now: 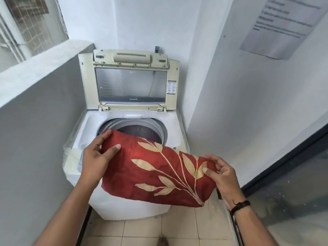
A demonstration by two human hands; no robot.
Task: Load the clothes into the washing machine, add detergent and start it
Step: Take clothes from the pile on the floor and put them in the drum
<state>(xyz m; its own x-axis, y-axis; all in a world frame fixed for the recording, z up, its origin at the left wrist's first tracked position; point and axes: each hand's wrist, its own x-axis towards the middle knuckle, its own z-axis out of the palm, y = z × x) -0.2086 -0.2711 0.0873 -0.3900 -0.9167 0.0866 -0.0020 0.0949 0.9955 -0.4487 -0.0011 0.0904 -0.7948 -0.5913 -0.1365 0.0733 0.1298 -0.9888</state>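
Note:
A red cloth (152, 167) with a beige leaf pattern is stretched between my hands, over the front of a white top-loading washing machine (92, 125). My left hand (97, 157) grips its upper left edge, thumb on top. At the right end, my right hand (221, 171) pinches the cloth. The machine's lid (129, 82) stands upright and open. Behind the cloth the round drum opening (140, 128) shows; its inside is dark. No detergent is in view.
The machine fills a narrow alcove: a grey half wall (44, 112) with a ledge on the left, a white wall (248, 95) with a posted notice (282, 23) on the right. A glass door (292, 192) stands at the lower right. Beige floor tiles (142, 229) lie below.

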